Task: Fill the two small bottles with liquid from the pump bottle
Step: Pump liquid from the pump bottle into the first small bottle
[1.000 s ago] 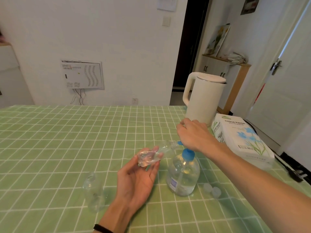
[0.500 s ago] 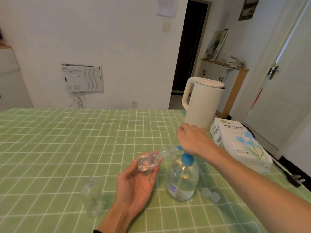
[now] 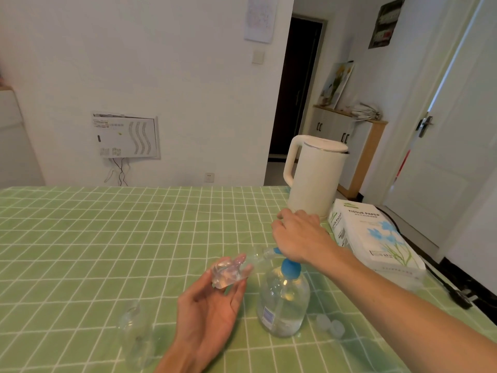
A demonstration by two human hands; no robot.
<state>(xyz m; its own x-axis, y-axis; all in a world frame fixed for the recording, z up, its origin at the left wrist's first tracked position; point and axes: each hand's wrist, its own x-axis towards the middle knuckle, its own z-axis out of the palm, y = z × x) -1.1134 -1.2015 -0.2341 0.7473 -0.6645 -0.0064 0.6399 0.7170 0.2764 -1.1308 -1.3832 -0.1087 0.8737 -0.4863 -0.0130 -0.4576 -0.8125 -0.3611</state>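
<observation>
Nearest, a small clear plastic bottle [image 3: 137,335] stands upright on the green-and-white checked table [image 3: 94,251], at 8 o'clock from the pump bottle, with nothing touching it. Just to its 3 o'clock side the left hand [image 3: 209,310] lies palm up. Its fingers [image 3: 238,288] and thumb pinch a second small clear bottle [image 3: 230,270], held tilted in the air with its neck pointing to 2 o'clock, right at the blue spout (whether the two touch is too blurred to tell). The round clear pump bottle with a blue collar [image 3: 282,305] stands on the table, partly filled with clear liquid. At its 4 o'clock, two pale translucent caps [image 3: 330,325] lie side by side. The right hand [image 3: 298,235] rests palm down on the pump head, fingers loosely bent beyond it and clasping nothing. Farther off, at 1 o'clock, stands a white electric kettle [image 3: 314,179]. At 2 o'clock lies a white tissue-paper pack with blue flowers [image 3: 376,238].
</observation>
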